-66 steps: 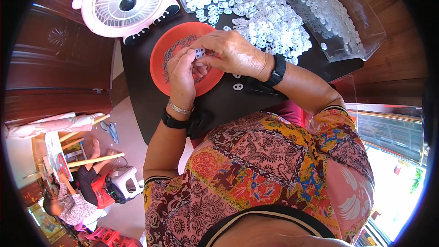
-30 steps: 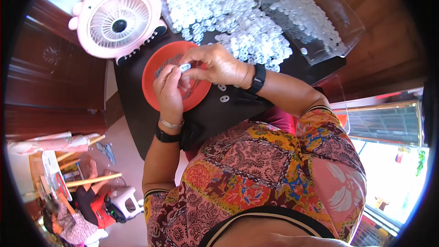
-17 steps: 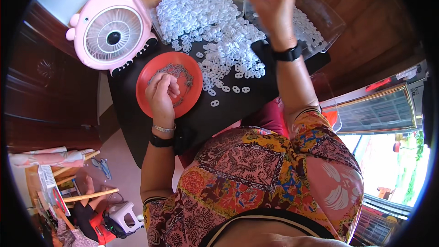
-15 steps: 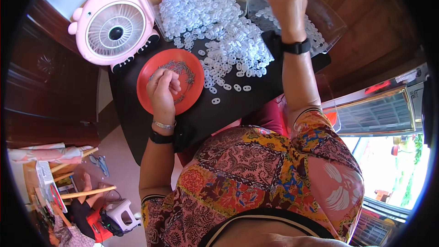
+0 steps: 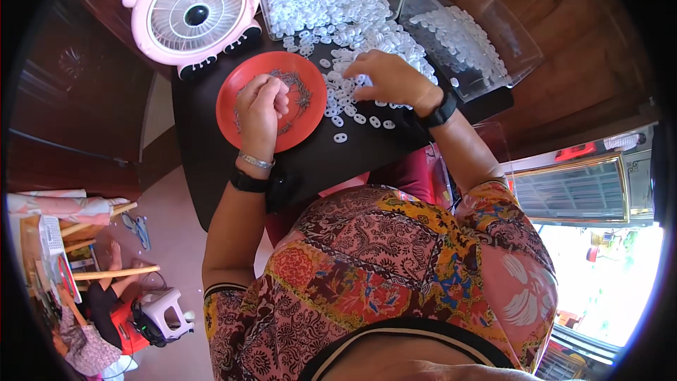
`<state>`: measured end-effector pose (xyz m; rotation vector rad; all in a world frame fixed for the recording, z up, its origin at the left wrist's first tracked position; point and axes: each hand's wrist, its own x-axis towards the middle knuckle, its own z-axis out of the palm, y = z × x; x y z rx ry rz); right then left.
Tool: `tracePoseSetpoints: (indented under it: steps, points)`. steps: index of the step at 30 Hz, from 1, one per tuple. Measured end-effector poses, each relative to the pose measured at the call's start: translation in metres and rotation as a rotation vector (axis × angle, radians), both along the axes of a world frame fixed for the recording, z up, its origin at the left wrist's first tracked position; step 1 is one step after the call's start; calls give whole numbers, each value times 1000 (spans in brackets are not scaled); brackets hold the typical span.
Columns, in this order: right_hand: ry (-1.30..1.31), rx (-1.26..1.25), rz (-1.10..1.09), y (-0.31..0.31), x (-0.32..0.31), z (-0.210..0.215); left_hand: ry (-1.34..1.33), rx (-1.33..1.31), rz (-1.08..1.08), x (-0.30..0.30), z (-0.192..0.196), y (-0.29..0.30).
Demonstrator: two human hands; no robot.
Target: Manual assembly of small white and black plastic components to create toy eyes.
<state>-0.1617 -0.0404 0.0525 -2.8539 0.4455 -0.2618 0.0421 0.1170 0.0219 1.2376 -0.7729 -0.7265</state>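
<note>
1. Back from the clear plastic box (image 5: 493,25) at 1 o'clock since half a second ago: right hand (image 5: 391,79), now palm down on the heap of white plastic rings (image 5: 331,7) at 12 o'clock, fingers spread and curled; any grip hidden underneath, cannot tell.
2. Unmoved on the red plate (image 5: 243,116): left hand (image 5: 259,107), loosely fisted over thin dark wire pieces (image 5: 300,92); contents of the fist hard to make out.
3. Too many rings to count; more inside the box.
4. One pink fan (image 5: 192,13) at 11 o'clock, one black table (image 5: 310,162), edge partly hidden.
</note>
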Motion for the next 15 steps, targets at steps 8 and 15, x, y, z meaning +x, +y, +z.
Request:
tracePoseSetpoints:
  steps: [8,15]
  points:
    - [-38,-174,-48,-9,10,-18,12,-11,-10,1,-1,2]
    - [-44,-191,-86,-16,9,-25,16,-6,-14,2,1,4]
